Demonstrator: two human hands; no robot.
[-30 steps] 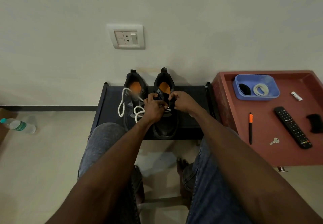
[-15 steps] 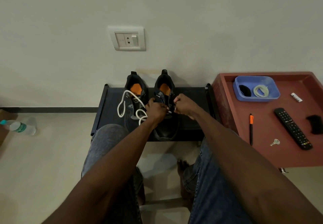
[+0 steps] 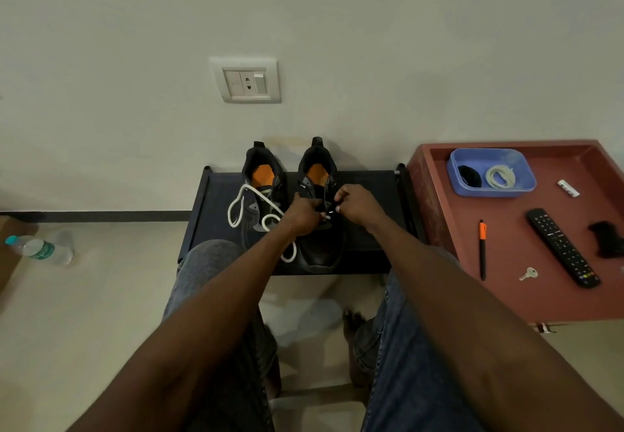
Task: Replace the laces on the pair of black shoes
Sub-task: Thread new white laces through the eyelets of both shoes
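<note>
Two black shoes with orange insoles stand side by side on a low black rack against the wall. The left shoe has a white lace hanging loose in loops over its side. Both hands work at the throat of the right shoe. My left hand grips the shoe's upper edge by the eyelets. My right hand pinches a lace end with a pale tip over the eyelets. The eyelets themselves are hidden under my fingers.
A red tray table stands to the right, holding a blue tub with a coiled pale lace and a dark bundle, a pen, a key, a remote. A water bottle lies on the floor at the left.
Both hands have shifted slightly up the right shoe toward its tongue. The white lace on the left shoe has swung a little. The shoes have stayed in place.
</note>
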